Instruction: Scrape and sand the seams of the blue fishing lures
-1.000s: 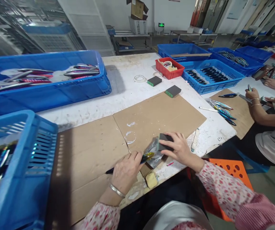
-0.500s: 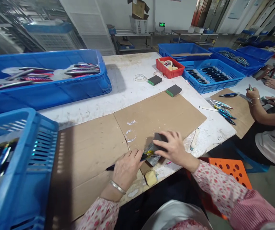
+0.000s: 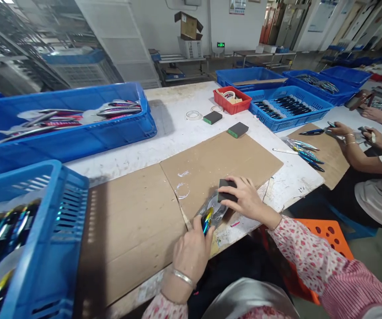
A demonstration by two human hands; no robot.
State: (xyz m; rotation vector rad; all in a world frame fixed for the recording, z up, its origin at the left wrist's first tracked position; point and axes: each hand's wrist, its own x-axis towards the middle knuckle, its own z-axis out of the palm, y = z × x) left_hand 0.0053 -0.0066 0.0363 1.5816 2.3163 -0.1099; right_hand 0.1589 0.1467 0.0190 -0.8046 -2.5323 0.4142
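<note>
My left hand (image 3: 192, 250) is closed around a fishing lure (image 3: 207, 220), whose shiny yellow and blue end sticks out past the fingers toward the right. Between the fingers and thumb of my right hand (image 3: 247, 199) is a dark sanding block (image 3: 227, 190), just beyond the lure. A grey, plastic-looking piece (image 3: 217, 208) lies beneath the block and the lure's end, at the near edge of the cardboard sheet (image 3: 138, 221). Most of the lure's body is hidden by my left hand.
Blue crates of lures stand at left (image 3: 71, 212) and far left (image 3: 104, 133). Two sanding blocks (image 3: 238, 130) and a tape roll (image 3: 193, 115) lie ahead, near a red bin (image 3: 232, 101). At right, a co-worker's hand (image 3: 342, 129) is beside loose lures (image 3: 307, 155). An orange stool (image 3: 325, 235) stands at lower right.
My left hand has turned, and the lure's end now points up and away instead of lying sideways. The sanding block has lifted slightly off the grey piece. The camera has tilted up a little.
</note>
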